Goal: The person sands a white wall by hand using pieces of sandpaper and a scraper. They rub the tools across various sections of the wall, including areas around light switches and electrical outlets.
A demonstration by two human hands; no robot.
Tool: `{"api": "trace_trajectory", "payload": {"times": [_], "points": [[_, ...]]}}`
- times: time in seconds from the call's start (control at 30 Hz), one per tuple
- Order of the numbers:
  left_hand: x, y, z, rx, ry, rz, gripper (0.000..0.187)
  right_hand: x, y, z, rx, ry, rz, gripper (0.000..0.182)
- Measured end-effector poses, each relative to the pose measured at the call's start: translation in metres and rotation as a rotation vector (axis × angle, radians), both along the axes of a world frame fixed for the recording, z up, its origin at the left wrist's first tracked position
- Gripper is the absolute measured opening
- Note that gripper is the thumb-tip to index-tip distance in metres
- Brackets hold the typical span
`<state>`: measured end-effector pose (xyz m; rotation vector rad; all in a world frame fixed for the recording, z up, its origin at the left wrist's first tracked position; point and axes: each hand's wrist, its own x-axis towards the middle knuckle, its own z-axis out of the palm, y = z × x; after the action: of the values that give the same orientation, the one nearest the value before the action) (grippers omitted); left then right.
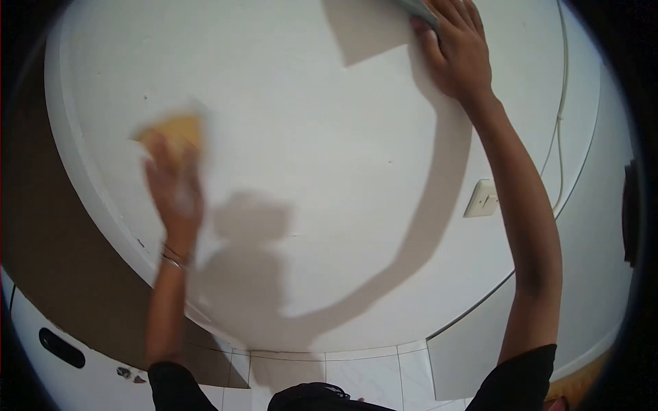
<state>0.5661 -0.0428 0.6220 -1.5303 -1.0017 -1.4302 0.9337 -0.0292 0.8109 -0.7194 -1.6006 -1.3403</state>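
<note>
Black sleeves (521, 377) show below a white wall (329, 123), the blurred left hand (173, 188) at a yellow pad (186, 128), grip unclear, the right hand (460, 55) pinching a grey sheet (422, 11).

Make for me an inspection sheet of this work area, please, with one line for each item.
Surface: white wall, small dark marks
Job's things: yellow pad, blurred; grey sheet, cut off at top edge
Clutter: small item low left, too unclear to name
Hands: left hand over the pad, grip unclear; right hand holds the sheet
Cables: white cable on the wall's right side
Surroundings: switch plate, partly behind right arm; white tiles below
</note>
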Motion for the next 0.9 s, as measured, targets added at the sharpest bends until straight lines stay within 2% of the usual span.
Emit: {"api": "trace_trajectory", "payload": {"times": [0.03, 0.07, 0.1, 0.17, 0.23, 0.27, 0.3, 0.33, 0.37, 0.4, 0.47, 0.5, 0.53, 0.57, 0.63, 0.67, 0.73, 0.77, 0.8, 0.83, 0.9], "points": [[0.005, -0.013, 0.040, 0.099, -0.075, 0.217, 0.049, 0.002, 0.000, 0.000, -0.001, 0.005, -0.003, 0.038], [-0.011, -0.010, 0.066, -0.096, -0.430, -0.172, 0.052, 0.005, 0.003, 0.001, 0.037, -0.015, 0.028, 0.040], [0.001, -0.016, 0.092, -0.172, -0.635, -0.274, 0.055, 0.006, 0.005, -0.001, 0.030, -0.010, 0.041, 0.040], [0.032, 0.005, 0.104, 0.139, -0.522, 0.169, 0.059, 0.008, 0.006, -0.001, 0.032, 0.007, 0.097, 0.042], [0.083, 0.009, 0.072, 0.140, -0.356, 0.008, 0.060, 0.012, 0.011, 0.000, 0.056, 0.000, 0.103, 0.043], [0.111, 0.015, 0.041, 0.110, -0.195, 0.047, 0.062, 0.013, 0.013, 0.000, 0.069, 0.007, 0.123, 0.043], [0.140, 0.016, 0.001, 0.004, 0.194, 0.466, 0.059, 0.015, 0.015, 0.000, 0.077, 0.011, 0.144, 0.042], [0.166, 0.017, -0.051, -0.222, 0.242, 0.064, 0.052, 0.016, 0.015, -0.001, 0.075, 0.011, 0.168, 0.043], [0.185, 0.003, -0.068, -0.216, 0.572, 0.116, 0.047, 0.015, 0.015, -0.003, 0.071, 0.002, 0.183, 0.043], [0.180, 0.004, -0.067, -0.234, 0.612, 0.180, 0.050, 0.015, 0.015, -0.004, 0.068, 0.000, 0.147, 0.043], [0.141, 0.012, -0.034, -0.169, 0.461, 0.163, 0.049, 0.012, 0.013, -0.001, 0.077, -0.009, 0.122, 0.044], [0.124, 0.003, 0.000, -0.025, 0.371, 0.373, 0.046, 0.008, 0.010, -0.004, 0.099, -0.006, 0.142, 0.046], [0.100, -0.002, 0.029, 0.054, 0.078, 0.166, 0.045, 0.003, 0.008, -0.005, 0.117, -0.002, 0.163, 0.048], [0.093, -0.012, 0.053, 0.087, -0.336, -0.180, 0.049, 0.002, 0.006, -0.005, 0.106, -0.011, 0.178, 0.048], [-0.001, -0.002, 0.055, -0.027, -0.744, -0.226, 0.049, -0.003, -0.001, -0.007, 0.082, 0.038, 0.214, 0.052], [-0.008, 0.003, 0.034, -0.038, -0.752, -0.213, 0.049, -0.005, -0.001, -0.007, 0.078, 0.041, 0.189, 0.056], [-0.012, 0.014, -0.012, 0.093, -0.604, -0.018, 0.049, -0.011, 0.001, -0.009, 0.066, 0.027, 0.161, 0.058], [0.024, 0.010, -0.035, 0.173, -0.388, 0.114, 0.049, -0.010, 0.000, -0.007, 0.067, 0.024, 0.123, 0.059], [0.036, 0.011, -0.074, 0.016, -0.033, 0.313, 0.051, -0.008, 0.001, -0.005, 0.056, 0.020, 0.141, 0.060], [0.051, -0.010, -0.099, -0.261, 0.346, 0.254, 0.051, -0.006, -0.002, -0.004, 0.031, 0.019, 0.104, 0.057], [0.021, -0.005, -0.091, -0.129, 0.572, 0.232, 0.046, 0.006, 0.032, -0.002, 0.247, -0.135, 0.215, 0.048]]}}
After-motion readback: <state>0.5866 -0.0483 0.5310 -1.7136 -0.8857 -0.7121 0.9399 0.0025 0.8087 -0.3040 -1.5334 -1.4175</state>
